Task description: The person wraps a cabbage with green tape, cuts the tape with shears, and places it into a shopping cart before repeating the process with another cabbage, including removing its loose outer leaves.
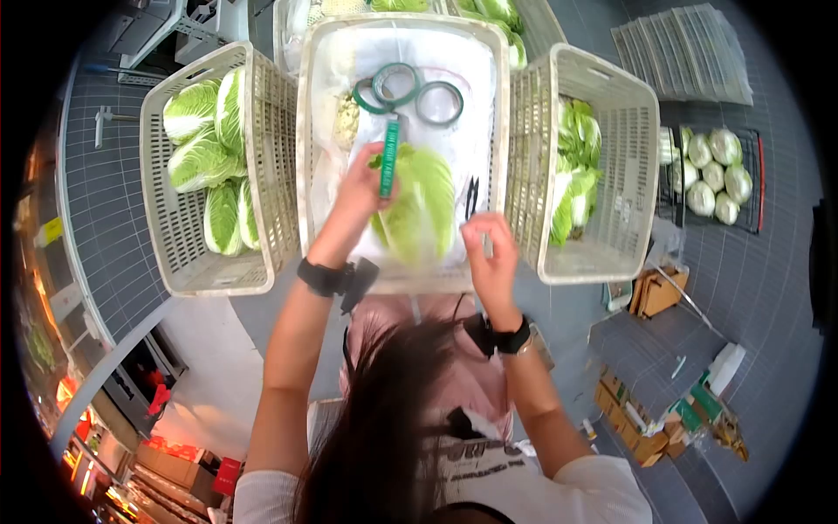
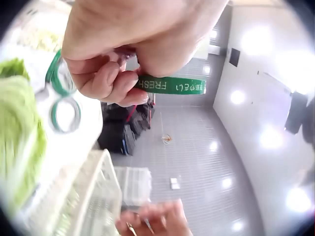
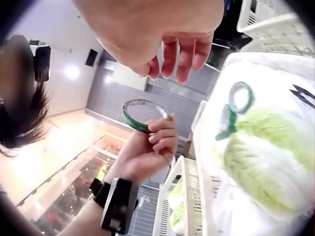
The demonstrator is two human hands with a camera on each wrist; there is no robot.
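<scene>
My left hand grips a roll of green printed tape by its rim, raised over a head of napa cabbage. The left wrist view shows white lettering on the tape; the right wrist view shows the ring side-on. To the right of the cabbage, my right hand holds nothing, its fingers loosely bent. The cabbage lies on a white surface with more green tape rolls beyond it. Black pointed snips lie beside it, near the right hand.
Pale plastic crates flank the work surface: the left crate holds several cabbages, the right crate more greens. Other crates with vegetables stand behind. On the floor to the right are a rack of cabbages and cardboard boxes.
</scene>
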